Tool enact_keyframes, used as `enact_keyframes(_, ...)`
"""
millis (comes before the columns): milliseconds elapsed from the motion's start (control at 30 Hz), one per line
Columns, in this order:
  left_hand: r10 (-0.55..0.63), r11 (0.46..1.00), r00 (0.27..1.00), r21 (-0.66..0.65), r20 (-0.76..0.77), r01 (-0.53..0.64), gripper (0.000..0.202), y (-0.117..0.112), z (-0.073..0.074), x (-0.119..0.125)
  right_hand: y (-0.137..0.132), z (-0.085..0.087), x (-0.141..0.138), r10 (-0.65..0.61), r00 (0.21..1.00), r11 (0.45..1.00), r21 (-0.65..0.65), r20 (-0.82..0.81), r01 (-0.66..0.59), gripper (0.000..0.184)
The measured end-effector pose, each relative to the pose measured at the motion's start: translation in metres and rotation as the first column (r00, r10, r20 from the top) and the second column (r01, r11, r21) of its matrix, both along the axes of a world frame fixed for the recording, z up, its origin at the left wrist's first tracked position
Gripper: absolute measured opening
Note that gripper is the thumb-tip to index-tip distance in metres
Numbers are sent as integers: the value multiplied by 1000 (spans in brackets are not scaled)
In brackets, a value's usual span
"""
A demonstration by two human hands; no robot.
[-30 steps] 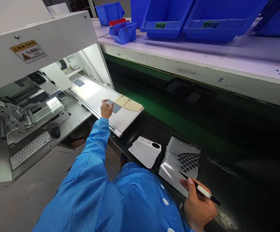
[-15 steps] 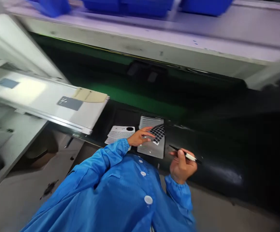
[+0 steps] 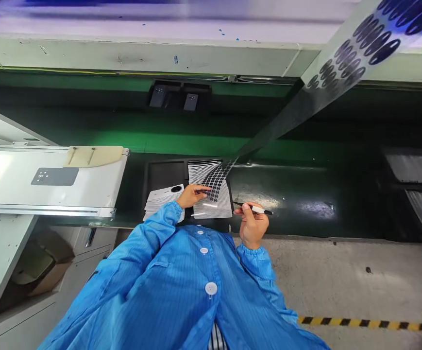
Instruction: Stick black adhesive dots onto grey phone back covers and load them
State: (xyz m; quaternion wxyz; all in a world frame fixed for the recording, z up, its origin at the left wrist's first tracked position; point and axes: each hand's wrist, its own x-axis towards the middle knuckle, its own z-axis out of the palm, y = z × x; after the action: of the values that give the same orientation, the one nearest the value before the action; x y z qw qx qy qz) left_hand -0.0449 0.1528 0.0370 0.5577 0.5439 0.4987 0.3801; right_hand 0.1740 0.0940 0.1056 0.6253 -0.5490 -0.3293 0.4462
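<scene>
My left hand [image 3: 192,195] pinches the near end of a long strip of black round stickers [image 3: 216,181]. That end lies over a stack of pale, line-edged sheets [image 3: 211,210], and the strip runs off to the upper right. A slim black-and-white pen-shaped tool [image 3: 257,209] is gripped in my right hand [image 3: 253,224], its dark tip pointing left toward the stack's right edge. Left of the stack, partly behind my left wrist, is a fanned pile of white phone-back-like panels [image 3: 163,195] with a black round spot on the top one.
A black tray [image 3: 165,170] lies under the pile on the dark bench [image 3: 287,194]. To the left stands a white conveyor [image 3: 97,189] carrying a grey plate [image 3: 55,176] and a cream pad [image 3: 94,155]. Black trays holding grey pieces [image 3: 191,102] sit at the back, below a shelf [image 3: 123,56].
The view has swung to the right, so the bench things appear further left. The strip's far part now shows at upper right. Both hands keep their holds.
</scene>
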Motion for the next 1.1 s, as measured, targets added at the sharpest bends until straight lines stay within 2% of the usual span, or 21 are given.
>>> enact_keyframes(67, -16, 1000, 999, -12, 44, 17, 31, -7, 2, -3, -2, -4, -7, 70, 997, 997, -35, 32, -69, 35)
enact_keyframes(233, -48, 998, 989, -35, 139, 54, 47, -33, 14, -5, -6, -5, -28, 221, 974, 974, -57, 45, -219, 37)
enact_keyframes(467, 12, 998, 979, -62, 202, 0, 50, -53, 18, -7, -7, -5, -36, 335, 941, 940, -87, 41, -331, 35)
enact_keyframes(933, 53, 997, 977, -65, 208, -40, 51, -56, 14, -9, -1, -3, -41, 389, 919, 915, -141, 65, -377, 39)
enact_keyframes(1100, 31, 999, 984, -30, 177, -26, 55, -58, 18, -15, 0, -4, -40, 347, 934, 932, -140, 87, -334, 40)
